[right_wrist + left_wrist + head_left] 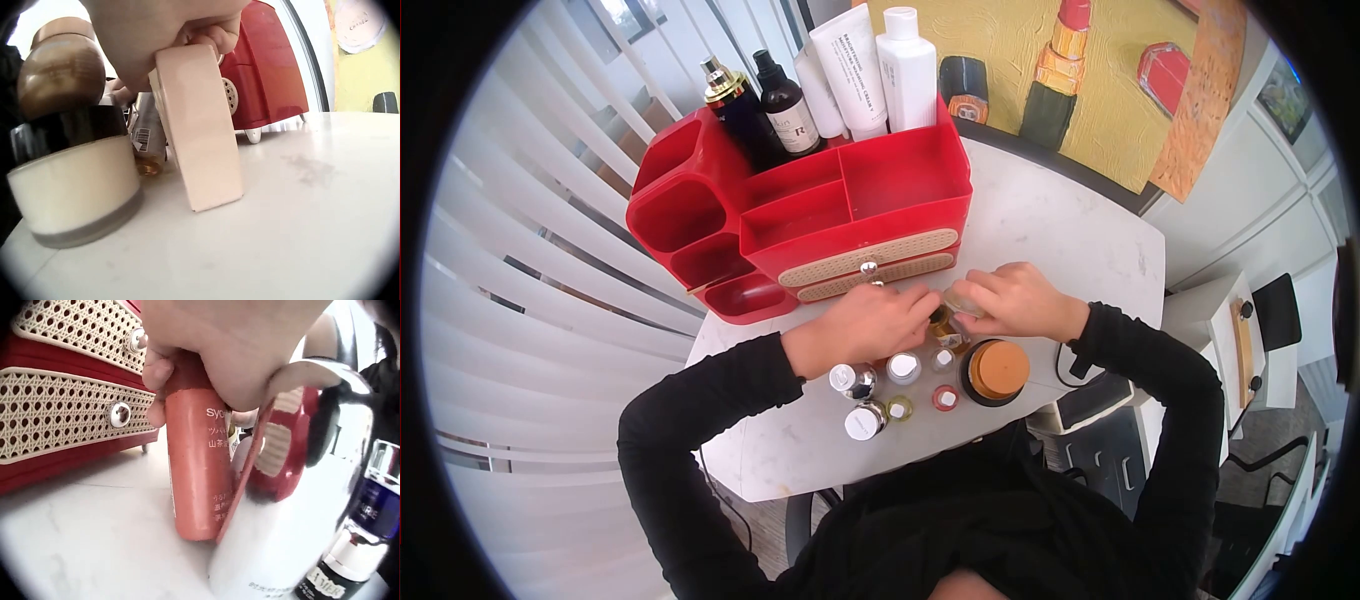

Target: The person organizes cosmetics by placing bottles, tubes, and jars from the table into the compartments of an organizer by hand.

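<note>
In the left wrist view my left hand [870,322] grips the top of a coral bottle [197,462] with white lettering, its base at the tabletop. A shiny silver-and-white bottle [294,487] leans across the foreground beside it. My right hand [1022,300] holds a pale pink, flat-sided block-like container [199,131] by its upper end in the right wrist view; its kind is unclear. Both hands are close together before the red organizer [855,235]. Between them is a small bottle with amber contents [946,328]. The hands hide most of what they hold in the head view.
Near my body stand several small bottles, a silver-capped one [863,421] among them, and an orange-lidded jar [998,368] stacked on a black-lidded jar [75,187]. Tall bottles and a white tube [850,75] fill the organizer's back. A lipstick painting [1090,60] stands behind the white table [1090,225].
</note>
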Demonstrator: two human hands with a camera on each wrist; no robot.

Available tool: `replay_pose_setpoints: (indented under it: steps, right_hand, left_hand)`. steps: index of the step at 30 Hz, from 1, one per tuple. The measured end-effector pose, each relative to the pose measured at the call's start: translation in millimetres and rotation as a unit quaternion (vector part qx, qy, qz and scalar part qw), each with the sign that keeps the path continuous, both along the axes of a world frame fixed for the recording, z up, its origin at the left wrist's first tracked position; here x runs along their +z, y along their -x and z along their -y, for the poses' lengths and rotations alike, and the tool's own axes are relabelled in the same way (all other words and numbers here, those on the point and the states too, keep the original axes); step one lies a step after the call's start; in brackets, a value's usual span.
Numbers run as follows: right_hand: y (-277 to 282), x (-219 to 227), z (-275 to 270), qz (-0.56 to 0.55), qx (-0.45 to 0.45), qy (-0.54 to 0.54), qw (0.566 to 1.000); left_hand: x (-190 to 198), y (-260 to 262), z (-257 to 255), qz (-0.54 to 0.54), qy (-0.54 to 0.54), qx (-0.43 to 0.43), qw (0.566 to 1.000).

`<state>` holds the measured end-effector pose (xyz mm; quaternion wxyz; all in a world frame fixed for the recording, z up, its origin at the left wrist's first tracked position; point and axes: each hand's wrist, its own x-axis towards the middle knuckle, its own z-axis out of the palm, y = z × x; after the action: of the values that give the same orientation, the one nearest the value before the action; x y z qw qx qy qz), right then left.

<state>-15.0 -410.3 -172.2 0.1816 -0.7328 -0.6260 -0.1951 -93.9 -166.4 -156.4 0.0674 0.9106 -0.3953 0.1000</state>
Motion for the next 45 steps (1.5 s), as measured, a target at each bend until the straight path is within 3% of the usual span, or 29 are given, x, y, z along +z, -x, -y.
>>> replay_pose_setpoints:
  steps: [4, 11, 14, 23, 25, 32, 34, 35, 36, 38, 41, 43, 45]
  right_hand:
    - [0, 1, 0, -0.003, -0.001, 0.002, 1.000]
    - [-1, -2, 1, -0.015, -0.010, -0.001, 1.000]
    - [-2, -3, 1, -0.021, -0.007, -0.004, 1.000]
    - [-2, -1, 10, -0.047, -0.025, 0.037, 0.998]
    - [-6, -3, 15, -0.056, -0.038, 0.027, 0.997]
    - [-8, 6, 25, -0.073, -0.067, 0.025, 0.995]
    - [-5, 6, 24, -0.062, -0.072, 0.027, 0.995]
    - [-6, 6, 22, -0.054, -0.064, 0.026, 0.996]
    - [-6, 6, 21, -0.046, -0.056, 0.024, 0.997]
    - [-6, 6, 20, -0.031, -0.054, 0.031, 0.998]
    - [-6, 5, 18, -0.012, -0.047, 0.032, 0.998]
    - [-6, 5, 19, -0.007, -0.042, 0.025, 0.999]
    - [-6, 4, 20, 0.013, -0.033, 0.038, 0.999]
  left_hand:
    - [-2, -2, 1, -0.008, -0.039, -0.007, 0.999]
    - [0, -5, 0, -0.016, -0.001, -0.014, 1.000]
    - [3, -2, 2, -0.033, 0.009, 0.042, 0.999]
    - [15, -3, -3, -0.075, -0.047, -0.006, 0.996]
    - [28, 3, -8, -0.025, 0.033, -0.006, 0.999]
    - [100, 26, -28, 0.131, 0.079, 0.006, 0.988]
    - [134, 24, -49, 0.198, 0.113, 0.097, 0.969]
    - [142, 17, -60, 0.259, 0.121, 0.103, 0.953]
    - [153, 14, -67, 0.256, 0.141, 0.146, 0.945]
    - [168, -7, -82, 0.316, 0.092, 0.169, 0.929]
    - [173, -41, -110, 0.313, 0.047, 0.206, 0.926]
    - [170, -58, -121, 0.334, 0.046, 0.175, 0.925]
    - [169, -69, -132, 0.350, -0.059, 0.150, 0.923]
